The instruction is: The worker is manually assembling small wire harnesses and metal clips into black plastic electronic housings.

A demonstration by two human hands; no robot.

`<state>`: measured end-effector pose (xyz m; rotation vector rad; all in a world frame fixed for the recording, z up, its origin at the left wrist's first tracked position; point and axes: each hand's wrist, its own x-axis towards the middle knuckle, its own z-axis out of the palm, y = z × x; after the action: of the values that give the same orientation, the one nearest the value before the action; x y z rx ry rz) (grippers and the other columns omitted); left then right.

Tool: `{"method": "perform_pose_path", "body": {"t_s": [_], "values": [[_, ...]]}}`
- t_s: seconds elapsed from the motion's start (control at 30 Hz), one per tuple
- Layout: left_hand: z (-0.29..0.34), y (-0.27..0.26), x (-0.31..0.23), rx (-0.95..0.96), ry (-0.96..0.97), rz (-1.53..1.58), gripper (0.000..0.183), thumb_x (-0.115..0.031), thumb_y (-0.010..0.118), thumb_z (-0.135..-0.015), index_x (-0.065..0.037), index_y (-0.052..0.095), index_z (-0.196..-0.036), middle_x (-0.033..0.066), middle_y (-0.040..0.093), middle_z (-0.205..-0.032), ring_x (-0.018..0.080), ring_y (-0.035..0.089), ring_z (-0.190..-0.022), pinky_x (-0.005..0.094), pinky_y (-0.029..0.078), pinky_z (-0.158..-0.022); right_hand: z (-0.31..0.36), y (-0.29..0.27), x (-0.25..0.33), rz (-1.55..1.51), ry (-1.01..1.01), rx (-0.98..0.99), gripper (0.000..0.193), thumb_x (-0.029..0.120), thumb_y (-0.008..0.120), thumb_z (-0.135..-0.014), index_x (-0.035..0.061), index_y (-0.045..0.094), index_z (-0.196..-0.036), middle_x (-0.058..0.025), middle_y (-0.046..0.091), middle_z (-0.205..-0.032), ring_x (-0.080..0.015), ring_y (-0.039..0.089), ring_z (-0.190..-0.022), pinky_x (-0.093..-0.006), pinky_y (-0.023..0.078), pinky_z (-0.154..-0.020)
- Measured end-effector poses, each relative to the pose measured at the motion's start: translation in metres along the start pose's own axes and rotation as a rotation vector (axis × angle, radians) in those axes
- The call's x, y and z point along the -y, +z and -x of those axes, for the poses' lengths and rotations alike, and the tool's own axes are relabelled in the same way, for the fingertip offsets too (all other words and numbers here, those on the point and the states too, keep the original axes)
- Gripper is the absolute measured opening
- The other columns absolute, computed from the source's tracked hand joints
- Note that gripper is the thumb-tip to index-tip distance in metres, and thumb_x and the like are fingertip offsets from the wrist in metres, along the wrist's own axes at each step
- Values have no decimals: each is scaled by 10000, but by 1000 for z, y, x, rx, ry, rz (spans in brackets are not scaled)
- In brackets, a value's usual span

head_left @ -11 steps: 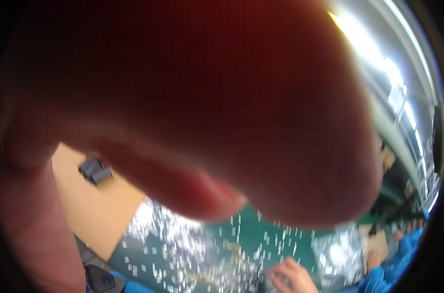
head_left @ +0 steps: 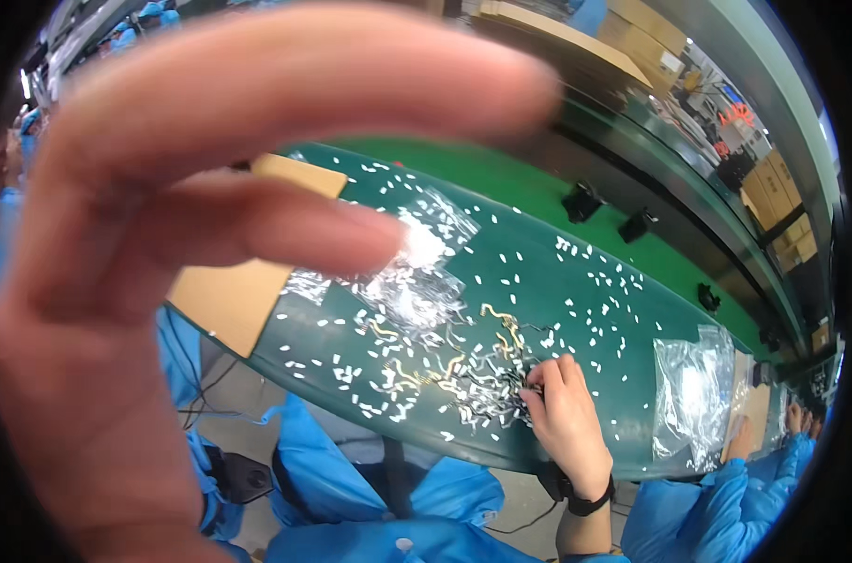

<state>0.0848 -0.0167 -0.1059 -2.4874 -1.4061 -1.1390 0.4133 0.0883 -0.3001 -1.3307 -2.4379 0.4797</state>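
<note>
My left hand [head_left: 98, 319] looms large and blurred close to the camera. Its fingers are curved and spread, with nothing between them. Over the green table [head_left: 529, 225], my right hand [head_left: 568, 422] wears a dark wristband [head_left: 590, 499]. The fingertips are drawn together at the right edge of a pile of small black and white pieces [head_left: 491, 389]; whatever they pinch is too small to make out. Yellowish curly strips [head_left: 510, 328] lie in and beside the pile. Farther back are shiny clear plastic bags [head_left: 416, 291] with white pieces.
Small white pieces are scattered across the table. A brown cardboard sheet [head_left: 224, 305] lies at left, partly behind my left hand. A clear bag [head_left: 693, 399] lies at right, beside another person's hand [head_left: 740, 436] and blue sleeve. Black fixtures [head_left: 583, 202] line the green far strip.
My left hand has drawn back from covering most of the view, toward the left. The view has shifted, revealing the table. My right hand now shows at the pile.
</note>
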Motion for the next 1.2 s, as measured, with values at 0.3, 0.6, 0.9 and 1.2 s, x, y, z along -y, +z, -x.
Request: {"method": "perform_pose_path", "body": {"t_s": [0.3, 0.6, 0.9, 1.2], "values": [[107, 151, -53, -524, -996, 666, 495, -196, 643, -919, 38, 479, -1324, 136, 627, -1155, 219, 655, -960, 343, 515, -889, -7, -40, -5, -268, 211, -129, 53, 25, 654, -884, -5, 638, -925, -151, 621, -866, -336, 630, -783, -403, 497, -690], [131, 142, -66, -191, -1037, 977, 240, -17, 601, -985, 48, 614, -1216, 105, 693, -1047, 172, 662, -976, 296, 541, -870, -11, -28, 19, -345, 216, -312, 133, 0, 675, -875, 1, 717, -1001, -123, 723, -839, -203, 673, -717, -315, 512, -650], [89, 154, -23, -4, -680, 841, 205, 27, 638, -918, 45, 682, -1117, 108, 715, -953, 145, 688, -859, 275, 547, -785, -2, -12, 47, -305, 150, -543, 78, -18, 652, -897, 6, 703, -951, -127, 688, -908, -249, 679, -795, -338, 546, -694], [113, 192, -10, -74, -710, 891, 597, -209, 750, -921, -95, 509, -1455, 28, 682, -979, 74, 645, -757, 265, 521, -648, 35, -7, 100, -351, 60, -492, 50, -53, 690, -801, -45, 641, -798, -137, 624, -769, -248, 619, -721, -324, 467, -675]]}}
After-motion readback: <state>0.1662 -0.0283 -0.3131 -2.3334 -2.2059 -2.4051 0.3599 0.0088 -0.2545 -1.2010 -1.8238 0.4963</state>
